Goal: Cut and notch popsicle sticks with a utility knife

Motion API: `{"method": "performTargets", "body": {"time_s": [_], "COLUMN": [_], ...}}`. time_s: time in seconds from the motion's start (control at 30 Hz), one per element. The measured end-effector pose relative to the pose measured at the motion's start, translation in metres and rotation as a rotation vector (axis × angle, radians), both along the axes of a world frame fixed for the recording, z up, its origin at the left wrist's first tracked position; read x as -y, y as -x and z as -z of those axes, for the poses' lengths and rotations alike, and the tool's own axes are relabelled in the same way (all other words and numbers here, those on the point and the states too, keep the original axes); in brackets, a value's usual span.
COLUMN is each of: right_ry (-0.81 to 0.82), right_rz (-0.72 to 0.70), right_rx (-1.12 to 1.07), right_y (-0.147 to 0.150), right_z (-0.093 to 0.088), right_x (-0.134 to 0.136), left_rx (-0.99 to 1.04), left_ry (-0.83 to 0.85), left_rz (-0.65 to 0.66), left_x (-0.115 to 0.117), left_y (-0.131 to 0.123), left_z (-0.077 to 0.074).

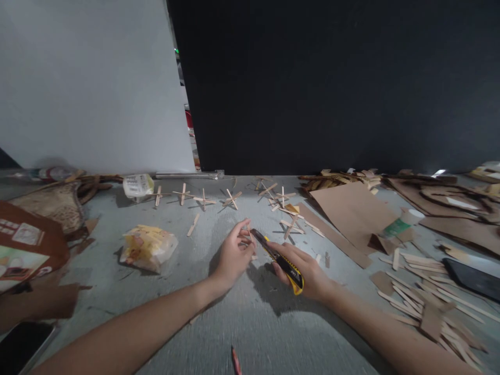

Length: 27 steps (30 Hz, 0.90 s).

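My left hand is closed on a small wooden stick, pinched upright between thumb and fingers. A yellow and black utility knife is gripped in my right hand, its blade end angled up to the left, close beside the stick. I cannot tell whether the blade touches the wood. Beyond the hands, several crossed wooden-stick pieces stand in a loose row. A lone short stick lies to the left of my left hand.
A crumpled plastic bag lies left, near a clear plastic cup. On the right are cardboard sheets, a pile of loose sticks and a dark phone. Another phone sits lower left. A red pencil lies in front.
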State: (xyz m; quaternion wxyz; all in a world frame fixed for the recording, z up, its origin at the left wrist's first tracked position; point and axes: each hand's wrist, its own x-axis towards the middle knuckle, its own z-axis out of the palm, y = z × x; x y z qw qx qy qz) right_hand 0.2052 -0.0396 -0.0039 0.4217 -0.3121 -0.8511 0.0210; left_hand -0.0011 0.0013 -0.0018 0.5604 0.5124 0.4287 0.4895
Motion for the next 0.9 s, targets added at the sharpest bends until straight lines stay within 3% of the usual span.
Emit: {"method": "performTargets", "body": {"time_s": [0.37,0.9], "right_ry": [-0.013,0.035], "right_rz": [0.002,-0.002], "right_rx": [0.004,0.038], "right_y": [0.0,-0.0021], "right_z": [-0.0016,0.0024], "right_x": [0.0012,-0.0008], "left_rx": [-0.036,-0.059], "left_ry": [-0.081,-0.066], "left_rz": [-0.03,-0.006], "left_x": [-0.0013,-0.0016], "left_y": [-0.0007,0.0013], "left_z": [0.0042,0.0012]}}
